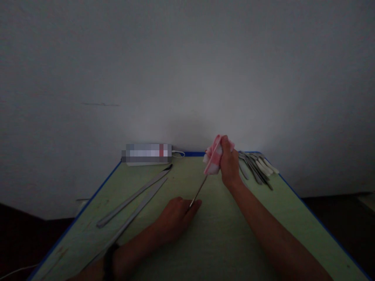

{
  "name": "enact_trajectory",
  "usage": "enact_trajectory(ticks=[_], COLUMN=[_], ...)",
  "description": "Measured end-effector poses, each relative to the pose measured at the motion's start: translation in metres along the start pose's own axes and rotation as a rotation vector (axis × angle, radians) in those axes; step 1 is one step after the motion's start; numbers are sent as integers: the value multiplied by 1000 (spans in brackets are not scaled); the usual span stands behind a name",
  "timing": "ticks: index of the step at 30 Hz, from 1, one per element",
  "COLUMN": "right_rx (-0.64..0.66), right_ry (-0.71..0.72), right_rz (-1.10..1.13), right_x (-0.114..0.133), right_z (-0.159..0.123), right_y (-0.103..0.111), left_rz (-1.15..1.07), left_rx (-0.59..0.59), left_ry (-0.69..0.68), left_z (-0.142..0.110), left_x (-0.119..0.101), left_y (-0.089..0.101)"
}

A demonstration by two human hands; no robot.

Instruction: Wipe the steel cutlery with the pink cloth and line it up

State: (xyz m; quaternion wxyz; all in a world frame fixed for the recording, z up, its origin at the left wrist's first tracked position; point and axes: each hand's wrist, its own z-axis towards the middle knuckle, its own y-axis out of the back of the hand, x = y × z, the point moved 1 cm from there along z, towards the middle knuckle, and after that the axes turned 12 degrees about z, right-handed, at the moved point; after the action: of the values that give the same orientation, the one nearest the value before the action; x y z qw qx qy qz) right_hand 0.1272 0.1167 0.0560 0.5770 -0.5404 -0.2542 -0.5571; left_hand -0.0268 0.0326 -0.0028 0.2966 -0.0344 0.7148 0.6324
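Observation:
My left hand (pixel 177 218) rests near the middle of the green table (pixel 211 249), its fingers closed on the handle end of a thin metal utensil (pixel 199 191). The utensil slants up and to the right into a pink and white checked cloth (pixel 213 158). My right hand (pixel 230 164) grips that cloth, bunched round the utensil's far end, at the back of the table.
Two long flat metal strips (pixel 133 199) lie diagonally on the left half of the table. A pile of several utensils with pale handles (pixel 258 168) sits at the back right corner. A white box (pixel 146 154) with a cable stands against the wall.

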Motion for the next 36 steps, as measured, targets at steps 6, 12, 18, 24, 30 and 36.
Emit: enact_trajectory(ticks=[6, 12, 18, 24, 30, 36], right_rx=[-40, 37, 170, 138, 57, 52], right_ry=[-49, -172, -221, -281, -369, -436], right_rz=[-128, -178, -203, -21, 291, 525], right_x=[-2, -26, -48, -51, -60, -64], right_z=[-11, -58, -90, -68, -52, -40], right_y=[-4, 1, 8, 15, 22, 27], left_rz=[123, 234, 423, 533, 405, 123], left_rx=[-30, 35, 97, 92, 70, 103], left_ry=[-31, -85, -118, -119, -137, -236], left_z=[-2, 2, 5, 0, -6, -17], left_x=[2, 1, -2, -7, -12, -4], left_y=[-5, -4, -2, -4, 2, 2])
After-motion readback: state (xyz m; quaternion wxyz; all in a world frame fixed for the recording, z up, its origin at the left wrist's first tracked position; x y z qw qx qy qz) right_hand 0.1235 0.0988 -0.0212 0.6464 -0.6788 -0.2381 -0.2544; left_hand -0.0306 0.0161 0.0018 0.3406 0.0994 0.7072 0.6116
